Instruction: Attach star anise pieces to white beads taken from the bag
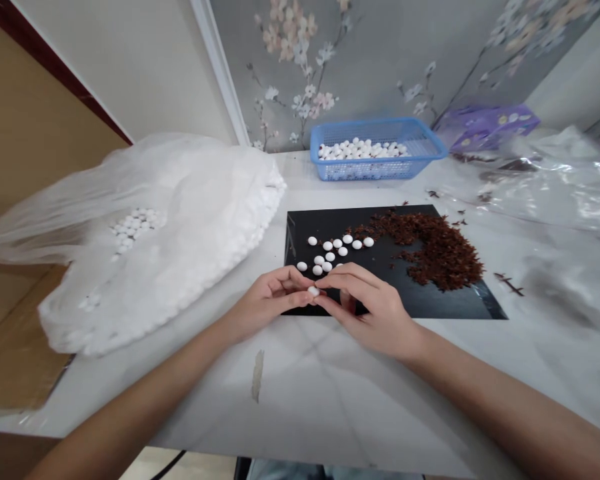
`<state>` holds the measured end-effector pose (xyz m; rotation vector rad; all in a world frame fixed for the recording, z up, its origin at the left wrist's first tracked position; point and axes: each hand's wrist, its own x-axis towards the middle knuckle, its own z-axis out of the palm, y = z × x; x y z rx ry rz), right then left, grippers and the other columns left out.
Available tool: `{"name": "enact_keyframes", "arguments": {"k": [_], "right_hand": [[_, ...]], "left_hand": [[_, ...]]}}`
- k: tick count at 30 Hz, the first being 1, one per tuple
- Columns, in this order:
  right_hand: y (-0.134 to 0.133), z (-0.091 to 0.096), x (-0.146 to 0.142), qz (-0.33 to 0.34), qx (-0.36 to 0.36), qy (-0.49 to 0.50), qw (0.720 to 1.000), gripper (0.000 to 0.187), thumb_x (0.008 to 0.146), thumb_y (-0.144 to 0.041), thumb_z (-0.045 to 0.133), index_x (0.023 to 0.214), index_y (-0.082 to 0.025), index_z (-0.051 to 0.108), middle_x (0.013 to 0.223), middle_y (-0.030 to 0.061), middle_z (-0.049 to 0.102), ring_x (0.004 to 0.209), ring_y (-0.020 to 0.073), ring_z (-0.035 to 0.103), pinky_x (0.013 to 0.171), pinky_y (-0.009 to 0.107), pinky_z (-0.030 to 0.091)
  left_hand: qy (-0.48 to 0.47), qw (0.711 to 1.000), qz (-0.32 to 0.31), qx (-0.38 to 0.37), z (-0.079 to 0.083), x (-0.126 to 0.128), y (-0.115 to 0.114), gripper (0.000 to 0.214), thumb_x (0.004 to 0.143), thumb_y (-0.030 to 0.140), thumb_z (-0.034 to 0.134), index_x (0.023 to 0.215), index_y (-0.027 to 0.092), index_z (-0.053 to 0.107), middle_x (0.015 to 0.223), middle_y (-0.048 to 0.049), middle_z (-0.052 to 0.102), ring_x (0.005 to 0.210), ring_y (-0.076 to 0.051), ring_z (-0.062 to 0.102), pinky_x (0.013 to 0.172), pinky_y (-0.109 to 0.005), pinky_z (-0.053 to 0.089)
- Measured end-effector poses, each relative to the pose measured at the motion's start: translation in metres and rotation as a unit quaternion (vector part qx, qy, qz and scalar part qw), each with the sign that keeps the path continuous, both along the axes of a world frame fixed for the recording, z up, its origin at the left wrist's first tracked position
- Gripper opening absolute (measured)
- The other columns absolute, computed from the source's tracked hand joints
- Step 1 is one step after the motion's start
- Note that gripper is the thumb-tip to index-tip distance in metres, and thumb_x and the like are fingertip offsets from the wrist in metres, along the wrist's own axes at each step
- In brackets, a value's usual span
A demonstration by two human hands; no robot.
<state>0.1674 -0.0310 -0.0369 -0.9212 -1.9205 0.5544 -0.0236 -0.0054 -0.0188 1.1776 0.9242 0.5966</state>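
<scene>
Between the fingertips of my left hand is a small white ball, pinched just above the front edge of a black mat. My right hand meets it from the other side, thumb and forefinger closed in at the ball's right edge. Whether a small piece sits in those right fingertips is too small to tell. Just beyond my hands, several loose white balls lie on the mat. A heap of small dark-brown, spiky pieces covers the mat's right part, with a few strays around it.
At left, a large translucent white bag full of white balls takes up the table. A blue basket with more balls stands against the wall. Clear plastic bags and a purple packet lie at right. Tape sticks to the tabletop.
</scene>
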Motion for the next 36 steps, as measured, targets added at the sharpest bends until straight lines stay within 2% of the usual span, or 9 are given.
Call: {"name": "enact_keyframes", "arguments": {"k": [13,18,20,22,24,27,30,32,36], "right_hand": [[-0.001,0.003,-0.004,0.014,0.018,-0.038,0.999,0.013,0.086,-0.017,0.047,0.097,-0.019,0.054,0.091,0.0048,0.057,0.06,0.0075,0.054,0.05,0.019,0.046],[0.007,0.01,0.006,-0.014,0.062,-0.135,0.989,0.015,0.086,-0.025,0.049,0.099,-0.017,0.053,0.093,0.0049,0.059,0.057,0.0076,0.053,0.042,0.019,0.039],[0.016,0.016,0.019,-0.076,0.082,-0.172,0.979,0.02,0.084,-0.028,0.051,0.1,-0.017,0.053,0.095,0.0056,0.059,0.057,0.0087,0.053,0.042,0.021,0.037],[0.027,0.024,0.038,-0.149,0.075,-0.223,0.96,0.017,0.082,-0.028,0.052,0.095,-0.017,0.055,0.093,0.005,0.06,0.058,0.0104,0.053,0.045,0.023,0.037],[0.037,0.031,0.059,-0.169,0.029,-0.281,0.944,0.011,0.079,-0.026,0.053,0.085,-0.018,0.057,0.086,0.0034,0.06,0.059,0.0118,0.053,0.051,0.024,0.039],[0.046,0.039,0.086,-0.111,-0.104,-0.309,0.939,0.009,0.073,-0.027,0.057,0.076,-0.019,0.057,0.069,0.0007,0.057,0.053,0.0117,0.051,0.05,0.024,0.039],[0.048,0.039,0.096,-0.064,-0.212,-0.328,0.918,0.006,0.07,-0.025,0.059,0.072,-0.019,0.057,0.056,-0.0018,0.053,0.047,0.0112,0.048,0.047,0.024,0.038],[0.048,0.037,0.095,-0.051,-0.237,-0.337,0.91,0.003,0.071,-0.022,0.055,0.071,-0.02,0.057,0.051,-0.0026,0.051,0.044,0.0107,0.045,0.045,0.024,0.036],[0.046,0.035,0.089,-0.053,-0.212,-0.33,0.918,0.011,0.076,-0.023,0.048,0.07,-0.019,0.057,0.051,-0.0021,0.051,0.043,0.0105,0.044,0.044,0.023,0.035]], "left_hand": [[-0.027,0.999,0.001,-0.031,-0.001,0.0,0.0,0.014,0.074,0.024,0.066,0.083,0.016,0.06,0.078,-0.0009,0.069,0.075,-0.01,0.063,0.074,-0.021,0.046],[0.049,0.997,0.028,0.059,0.002,0.002,-0.002,0.021,0.072,0.032,0.066,0.083,0.016,0.06,0.081,-0.0032,0.068,0.076,-0.013,0.062,0.074,-0.026,0.047],[0.123,0.979,0.061,0.152,0.003,0.0,0.0,0.021,0.073,0.036,0.064,0.082,0.017,0.061,0.086,-0.0037,0.067,0.079,-0.015,0.061,0.073,-0.026,0.046],[0.197,0.943,0.093,0.253,0.005,-0.004,0.003,0.02,0.075,0.038,0.061,0.084,0.019,0.064,0.09,-0.0029,0.066,0.08,-0.014,0.059,0.07,-0.025,0.046],[0.258,0.9,0.106,0.336,0.007,-0.011,0.009,0.021,0.078,0.039,0.057,0.087,0.022,0.066,0.089,-0.0025,0.064,0.079,-0.014,0.056,0.065,-0.024,0.044],[0.332,0.852,0.083,0.397,0.007,-0.02,0.017,0.025,0.081,0.04,0.052,0.093,0.024,0.067,0.084,-0.0027,0.061,0.078,-0.015,0.053,0.06,-0.025,0.041],[0.371,0.833,0.036,0.409,0.002,-0.025,0.021,0.027,0.083,0.041,0.049,0.098,0.026,0.067,0.083,-0.0018,0.059,0.076,-0.014,0.052,0.062,-0.026,0.041],[0.375,0.826,0.013,0.422,-0.002,-0.025,0.021,0.028,0.085,0.039,0.047,0.101,0.026,0.066,0.082,-0.0016,0.058,0.076,-0.014,0.052,0.066,-0.027,0.041],[0.351,0.811,0.007,0.468,-0.001,-0.025,0.02,0.037,0.086,0.035,0.047,0.12,0.023,0.053,0.089,-0.003,0.058,0.075,-0.013,0.052,0.068,-0.026,0.044]]}}
